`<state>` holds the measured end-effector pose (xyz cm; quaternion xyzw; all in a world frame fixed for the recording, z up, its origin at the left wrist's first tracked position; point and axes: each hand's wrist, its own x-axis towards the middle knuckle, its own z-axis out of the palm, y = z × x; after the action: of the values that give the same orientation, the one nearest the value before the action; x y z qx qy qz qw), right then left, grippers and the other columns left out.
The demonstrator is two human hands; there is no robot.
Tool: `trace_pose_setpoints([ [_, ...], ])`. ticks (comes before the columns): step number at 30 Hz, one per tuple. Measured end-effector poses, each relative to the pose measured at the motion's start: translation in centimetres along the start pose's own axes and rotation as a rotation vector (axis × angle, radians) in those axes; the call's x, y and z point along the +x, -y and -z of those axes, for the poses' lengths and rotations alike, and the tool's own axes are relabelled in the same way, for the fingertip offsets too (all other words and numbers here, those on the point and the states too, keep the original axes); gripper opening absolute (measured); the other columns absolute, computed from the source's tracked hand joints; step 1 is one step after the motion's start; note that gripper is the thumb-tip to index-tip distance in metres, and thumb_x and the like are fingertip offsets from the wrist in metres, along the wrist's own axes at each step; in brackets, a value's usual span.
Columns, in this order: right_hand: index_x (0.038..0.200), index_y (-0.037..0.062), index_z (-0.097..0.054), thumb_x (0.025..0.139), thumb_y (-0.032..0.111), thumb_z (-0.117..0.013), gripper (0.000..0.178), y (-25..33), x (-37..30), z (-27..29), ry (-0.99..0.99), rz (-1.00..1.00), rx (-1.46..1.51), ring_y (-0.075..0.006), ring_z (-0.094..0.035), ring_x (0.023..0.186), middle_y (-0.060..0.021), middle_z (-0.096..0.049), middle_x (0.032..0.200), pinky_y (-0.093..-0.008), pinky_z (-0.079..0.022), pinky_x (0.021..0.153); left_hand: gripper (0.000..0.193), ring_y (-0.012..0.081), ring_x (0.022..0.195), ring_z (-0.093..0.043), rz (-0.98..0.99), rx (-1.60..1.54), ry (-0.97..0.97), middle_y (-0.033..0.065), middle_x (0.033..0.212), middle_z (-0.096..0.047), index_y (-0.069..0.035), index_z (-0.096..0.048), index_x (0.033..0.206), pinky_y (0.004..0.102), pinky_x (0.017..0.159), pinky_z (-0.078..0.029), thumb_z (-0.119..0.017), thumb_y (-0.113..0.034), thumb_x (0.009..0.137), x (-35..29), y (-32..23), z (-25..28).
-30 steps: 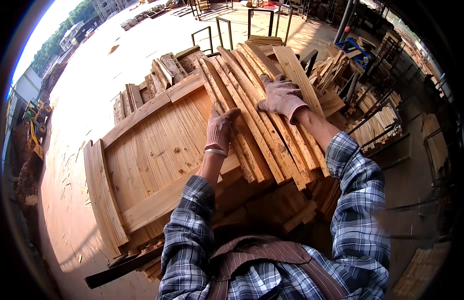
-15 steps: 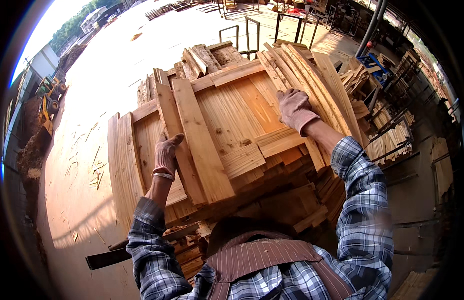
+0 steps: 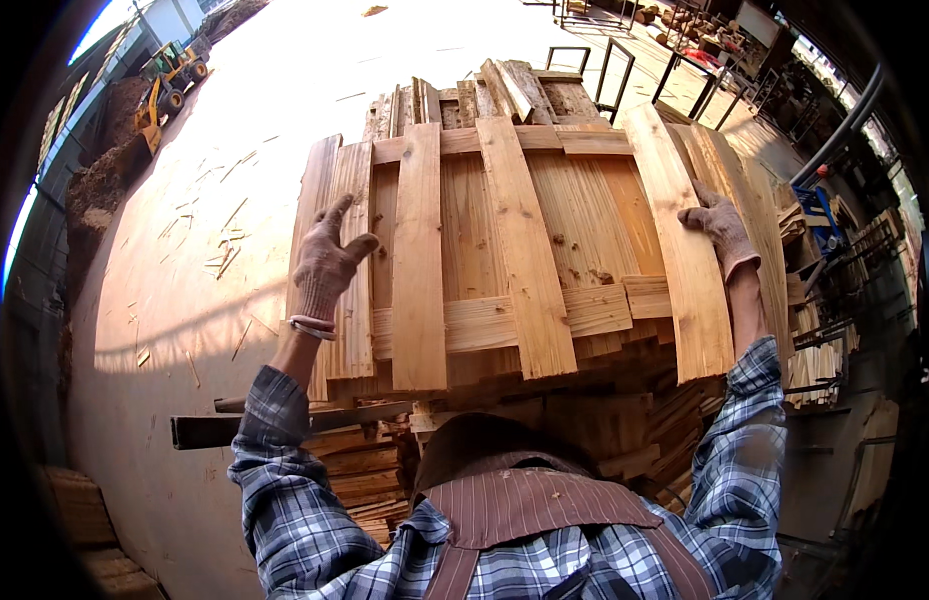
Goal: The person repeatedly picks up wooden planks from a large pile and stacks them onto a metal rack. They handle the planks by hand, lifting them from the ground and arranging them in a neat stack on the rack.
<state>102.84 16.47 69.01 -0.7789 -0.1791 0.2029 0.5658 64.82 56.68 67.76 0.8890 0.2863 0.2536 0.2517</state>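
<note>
My left hand (image 3: 327, 262), in a light knit glove, is open with thumb and fingers apart over the narrow boards (image 3: 353, 300) at the left of a wooden stack. My gloved right hand (image 3: 723, 228) grips the right edge of a wide pale board (image 3: 680, 250), its fingertips on the top face. Between my hands, two loose boards, a left one (image 3: 419, 260) and a middle one (image 3: 525, 250), lie lengthwise with gaps between them. Under them run crosswise slats (image 3: 455, 322) over a layer of planks (image 3: 575, 220).
More rough boards (image 3: 510, 90) are piled at the stack's far end. Dark metal bars (image 3: 210, 431) jut out at the near left. Wood scraps (image 3: 228, 255) litter the ground on the left, beyond which stands a yellow loader (image 3: 165, 85). Metal frames (image 3: 685, 85) stand at the far right.
My left hand has let go of a board and moved left, fingers spread. The two middle boards now lie farther apart. My right hand now holds a board at the right. The view has turned.
</note>
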Motion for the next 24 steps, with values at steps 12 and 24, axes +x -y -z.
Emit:
trace_pose_setpoints([
  [12,0.099,-0.0002,-0.067,0.078,0.014,-0.066,0.025,-3.8,0.1,-19.4,0.318,0.050,0.284,-0.0082,-0.057,0.068,-0.0003,-0.065,0.082,-0.0235,-0.048,0.063,0.051,0.0394,0.100,-0.060,0.473,0.153,-0.024,0.0277,0.107,-0.062,0.003,-0.058,0.114,0.0409,0.083,-0.049,-0.057,-0.041,0.089,0.4,12.5,1.1],
  [24,0.137,0.0148,-0.034,0.071,0.037,-0.075,0.080,4.0,-4.4,-29.6,0.106,0.038,-0.887,-0.0341,-0.057,0.106,-0.0206,-0.048,0.128,-0.0441,-0.050,0.084,0.055,0.0371,0.091,-0.062,0.472,0.195,0.011,0.0263,0.100,-0.064,0.006,-0.059,0.111,0.0387,0.081,-0.047,-0.056,-0.044,0.089,0.7,13.5,1.2],
])
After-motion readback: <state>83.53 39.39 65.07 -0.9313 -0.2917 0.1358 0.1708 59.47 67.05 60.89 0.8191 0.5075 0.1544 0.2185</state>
